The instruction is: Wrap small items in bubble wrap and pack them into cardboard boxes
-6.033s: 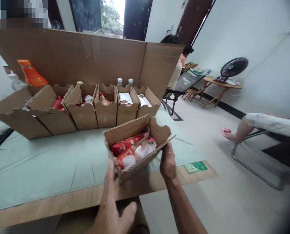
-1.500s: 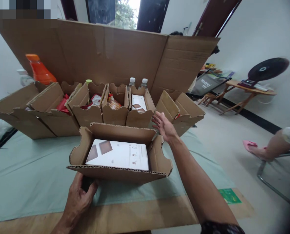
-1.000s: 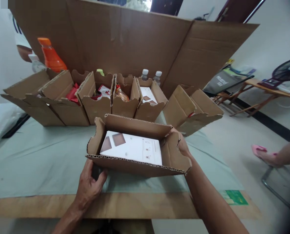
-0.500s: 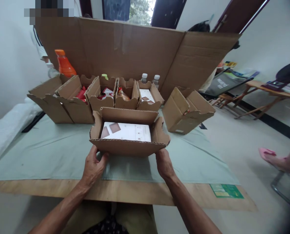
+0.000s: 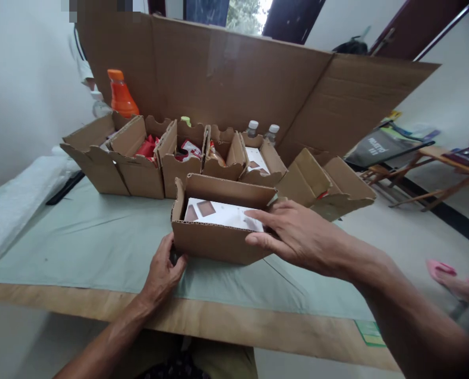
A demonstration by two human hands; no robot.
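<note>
In front of me on the cloth stands an open cardboard box, its front wall towards me. Inside it lies a flat white carton printed with brown squares. My left hand grips the cardboard box at its lower left corner, thumb in front and fingers round the side. Over the right end of the cardboard box is my right hand, palm down, thumb and index finger spread apart. Its index fingertip reaches over the white carton; whether it touches cannot be told. The other fingers are partly hidden.
Behind stands a row of cardboard bins holding red packets and other goods. An orange bottle rises behind them, before a tall cardboard panel. Bubble wrap lies left. Another cardboard bin stands right.
My right hand has left the lower right corner of the cardboard box and moved up over its right end. My left hand stays at the left corner. The view has shifted.
</note>
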